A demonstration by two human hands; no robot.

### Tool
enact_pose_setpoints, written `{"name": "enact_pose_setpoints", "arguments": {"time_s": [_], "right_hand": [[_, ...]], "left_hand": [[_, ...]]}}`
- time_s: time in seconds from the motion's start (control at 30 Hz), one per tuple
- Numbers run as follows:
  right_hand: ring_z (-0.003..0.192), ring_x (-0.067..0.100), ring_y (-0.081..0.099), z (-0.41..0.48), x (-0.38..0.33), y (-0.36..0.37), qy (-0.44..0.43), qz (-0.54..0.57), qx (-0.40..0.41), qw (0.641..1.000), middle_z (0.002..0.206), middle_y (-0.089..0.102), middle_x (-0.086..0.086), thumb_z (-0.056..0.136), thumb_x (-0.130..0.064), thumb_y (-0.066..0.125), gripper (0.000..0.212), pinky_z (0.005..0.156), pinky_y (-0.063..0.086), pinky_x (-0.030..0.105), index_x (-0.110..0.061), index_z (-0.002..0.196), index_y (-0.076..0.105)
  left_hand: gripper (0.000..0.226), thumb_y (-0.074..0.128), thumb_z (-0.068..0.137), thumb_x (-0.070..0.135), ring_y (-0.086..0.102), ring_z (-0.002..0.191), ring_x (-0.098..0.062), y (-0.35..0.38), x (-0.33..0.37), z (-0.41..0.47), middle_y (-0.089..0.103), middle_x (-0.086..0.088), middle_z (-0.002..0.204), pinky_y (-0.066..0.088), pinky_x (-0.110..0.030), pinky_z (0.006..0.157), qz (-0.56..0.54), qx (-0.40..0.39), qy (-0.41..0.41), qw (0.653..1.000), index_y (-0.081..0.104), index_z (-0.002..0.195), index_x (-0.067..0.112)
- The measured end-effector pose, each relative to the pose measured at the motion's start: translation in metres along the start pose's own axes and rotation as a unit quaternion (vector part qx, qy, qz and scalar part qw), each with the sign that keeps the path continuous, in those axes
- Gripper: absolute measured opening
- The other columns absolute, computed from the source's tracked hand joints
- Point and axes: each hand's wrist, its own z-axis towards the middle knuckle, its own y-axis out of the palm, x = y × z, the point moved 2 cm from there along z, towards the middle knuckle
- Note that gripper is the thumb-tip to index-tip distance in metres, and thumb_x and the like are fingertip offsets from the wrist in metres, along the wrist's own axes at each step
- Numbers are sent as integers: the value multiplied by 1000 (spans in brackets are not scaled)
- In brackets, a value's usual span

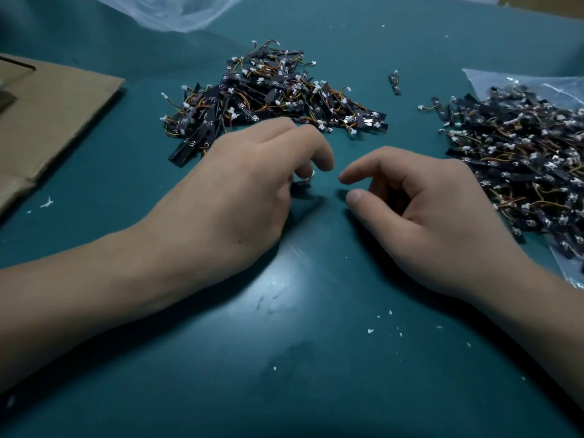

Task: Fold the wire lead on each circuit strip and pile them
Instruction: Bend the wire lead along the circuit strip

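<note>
My left hand (249, 184) hovers low over the teal table (284, 358) with its fingers curled round a small black circuit strip (301, 183), of which only a dark end and a white connector show. My right hand (420, 213) is just to the right, apart from the strip, with forefinger and thumb loosely bent and nothing between them. Behind my left hand lies a pile of black strips (271, 99) with white connectors and orange-yellow leads. A second, larger heap of strips (521, 156) lies at the right on a clear plastic bag (493, 80).
A flattened brown cardboard sheet (47, 121) lies at the left. A crumpled clear plastic bag (177, 11) sits at the far edge. One stray strip (394, 83) lies between the two heaps. Small white scraps dot the table near me.
</note>
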Motion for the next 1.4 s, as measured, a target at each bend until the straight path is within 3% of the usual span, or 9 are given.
{"name": "enact_pose_setpoints", "arguments": {"time_s": [0.13, 0.3, 0.4, 0.57, 0.63, 0.77, 1.03, 1.23, 1.4], "right_hand": [[62, 9, 56, 2, -1, -1, 0, 15, -6, 1000, 68, 61, -14, 93, -42, 62, 34, 63, 46, 35, -35, 126, 64], [60, 9, 50, 4, -2, -2, -10, 13, 8, 1000, 62, 55, -11, 97, -35, 60, 9, 59, 44, 33, -34, 89, 63], [59, 10, 50, 3, -1, -4, -10, 54, 22, 998, 63, 57, -6, 99, -31, 61, 15, 56, 38, 21, -24, 87, 66], [57, 19, 50, 1, 1, -7, -6, 98, 29, 995, 63, 58, 4, 101, -31, 59, 21, 54, 40, 31, -17, 88, 68], [56, 20, 49, 1, 1, -7, -2, 98, 28, 995, 61, 58, 4, 101, -31, 59, 22, 53, 39, 28, -18, 87, 68], [53, 21, 50, 2, 0, -6, 12, 89, 35, 995, 58, 58, 4, 100, -32, 62, 23, 51, 40, 30, -20, 82, 68], [50, 19, 49, 1, 2, -7, 24, 82, 54, 995, 53, 56, 3, 96, -41, 65, 30, 49, 39, 30, -23, 73, 71], [52, 12, 52, 1, 1, -5, -2, 48, -1, 999, 56, 59, -2, 98, -45, 62, 30, 53, 43, 32, -26, 81, 79], [59, 11, 56, 0, 0, -6, -15, 72, 4, 997, 63, 60, 1, 103, -48, 48, 55, 59, 44, 33, -8, 76, 74]], "left_hand": [[37, 62, 79, -17, 56, 87, 0, -1, 4, 6, 63, 2, 96, 48, -17, 82, -42, 43, 34, 998, 70, 105, 8], [24, 66, 85, -10, 62, 86, -13, 5, 10, 14, 64, -2, 94, 50, -25, 78, -108, 45, 44, 992, 70, 101, 7], [23, 67, 90, -2, 65, 88, -16, 5, 8, 10, 67, 1, 99, 53, -23, 81, -156, 47, -1, 987, 68, 110, 10], [11, 66, 94, 21, 61, 67, -7, 3, 1, 9, 69, 8, 77, 48, -21, 63, -176, 19, -68, 982, 74, 102, 21], [8, 67, 95, 20, 55, 58, -3, 3, 0, 11, 68, 5, 69, 41, -14, 57, -183, -5, -80, 980, 75, 94, 22], [9, 66, 94, 21, 62, 57, -17, 4, -2, 15, 71, 1, 69, 51, -27, 54, -231, -37, -102, 967, 74, 91, 18], [11, 66, 97, 14, 60, 54, -2, 6, -6, 13, 71, 12, 68, 51, -20, 56, -234, -27, -121, 964, 72, 90, 20], [8, 64, 99, 15, 65, 57, -13, 6, -6, 14, 74, 10, 71, 55, -32, 53, -244, -21, -123, 962, 71, 95, 19], [8, 64, 96, 20, 66, 63, -30, 6, -3, 13, 74, 7, 72, 54, -40, 54, -264, -34, -104, 958, 71, 94, 19]]}}
